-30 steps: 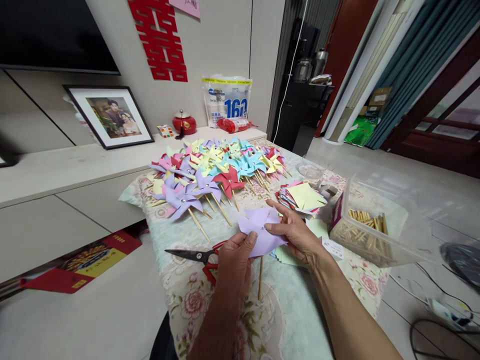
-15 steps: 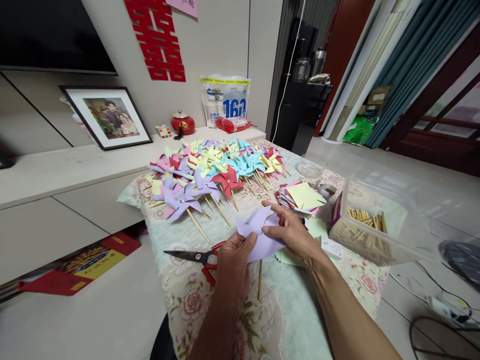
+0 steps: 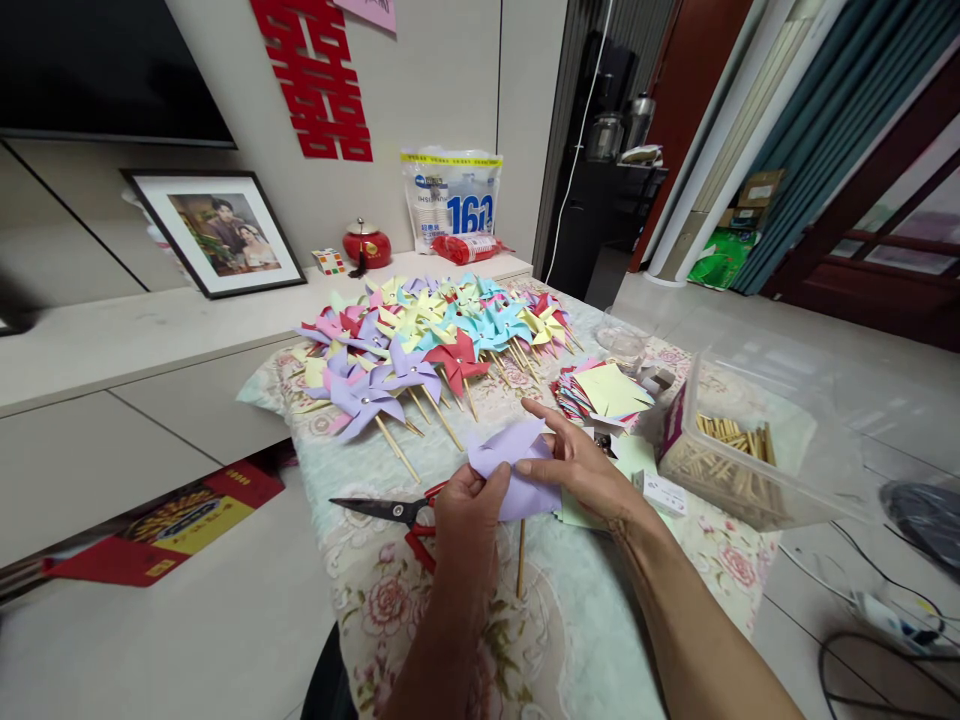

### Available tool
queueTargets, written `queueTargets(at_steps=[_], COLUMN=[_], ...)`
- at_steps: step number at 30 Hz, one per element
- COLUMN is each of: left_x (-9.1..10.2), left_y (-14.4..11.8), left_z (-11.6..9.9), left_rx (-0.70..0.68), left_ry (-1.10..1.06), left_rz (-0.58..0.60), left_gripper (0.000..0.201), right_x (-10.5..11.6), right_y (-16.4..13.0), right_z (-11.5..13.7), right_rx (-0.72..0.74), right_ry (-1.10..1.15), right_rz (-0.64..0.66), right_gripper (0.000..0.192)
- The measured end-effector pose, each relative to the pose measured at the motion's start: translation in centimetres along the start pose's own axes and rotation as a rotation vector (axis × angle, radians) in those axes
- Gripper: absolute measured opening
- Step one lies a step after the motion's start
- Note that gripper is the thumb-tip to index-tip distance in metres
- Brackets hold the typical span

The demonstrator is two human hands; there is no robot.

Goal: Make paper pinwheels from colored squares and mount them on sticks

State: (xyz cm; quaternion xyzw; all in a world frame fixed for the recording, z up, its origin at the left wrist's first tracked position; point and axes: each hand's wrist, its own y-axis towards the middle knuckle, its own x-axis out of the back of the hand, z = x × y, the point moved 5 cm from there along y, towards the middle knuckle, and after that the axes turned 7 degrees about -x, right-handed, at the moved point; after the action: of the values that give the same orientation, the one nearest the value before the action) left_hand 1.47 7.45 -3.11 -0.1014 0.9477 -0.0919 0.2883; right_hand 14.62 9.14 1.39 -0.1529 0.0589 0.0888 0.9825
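Note:
Both hands hold a lilac paper pinwheel (image 3: 517, 475) above a floral-clothed table (image 3: 570, 620). My left hand (image 3: 466, 525) grips its lower left edge and the wooden stick (image 3: 520, 558) that hangs below. My right hand (image 3: 581, 465) pinches the paper's folded flaps from the right, the index finger stretched over the top. Red-handled scissors (image 3: 397, 515) lie just left of my left hand.
A heap of finished coloured pinwheels (image 3: 431, 340) covers the table's far part. A stack of coloured paper squares (image 3: 604, 392) and a clear box of wooden sticks (image 3: 739, 455) stand to the right. A framed photo (image 3: 217, 235) leans on the left shelf. Cables (image 3: 885, 620) lie on the floor.
My right hand has folded the lilac paper's flaps further in, so the pinwheel looks flatter and more compact. The left hand has barely moved.

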Motion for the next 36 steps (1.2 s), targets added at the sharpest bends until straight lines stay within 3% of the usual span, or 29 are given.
queueTargets(at_steps=[6, 16, 18, 22, 25, 29, 36], left_x=[-0.2, -0.4, -0.3, 0.1, 0.3, 0.3, 1.0], left_y=[0.1, -0.2, -0.2, 0.0, 0.0, 0.1, 0.6], left_z=[0.4, 0.0, -0.4, -1.2, -1.7, -1.7, -1.1], left_rx=[0.015, 0.044, 0.054, 0.067, 0.056, 0.039, -0.052], left_ry=[0.025, -0.041, -0.063, -0.072, -0.087, -0.094, 0.014], left_rz=[0.034, 0.031, 0.021, -0.066, -0.104, -0.104, -0.100], left_gripper=[0.041, 0.043, 0.041, 0.033, 0.028, 0.028, 0.028], right_x=[0.0, -0.1, 0.5, 1.8, 1.3, -0.1, -0.2], right_y=[0.2, 0.2, 0.3, 0.2, -0.5, -1.6, -1.4], right_z=[0.4, 0.0, 0.1, 0.9, 1.8, 2.6, 2.1], right_rx=[0.026, -0.017, 0.025, 0.209, 0.308, 0.407, 0.488], right_ry=[-0.075, 0.072, 0.080, -0.020, -0.199, -0.514, -0.684], right_rz=[-0.093, -0.010, -0.046, -0.178, -0.098, 0.078, 0.097], right_gripper=[0.095, 0.094, 0.083, 0.034, 0.012, 0.014, 0.010])
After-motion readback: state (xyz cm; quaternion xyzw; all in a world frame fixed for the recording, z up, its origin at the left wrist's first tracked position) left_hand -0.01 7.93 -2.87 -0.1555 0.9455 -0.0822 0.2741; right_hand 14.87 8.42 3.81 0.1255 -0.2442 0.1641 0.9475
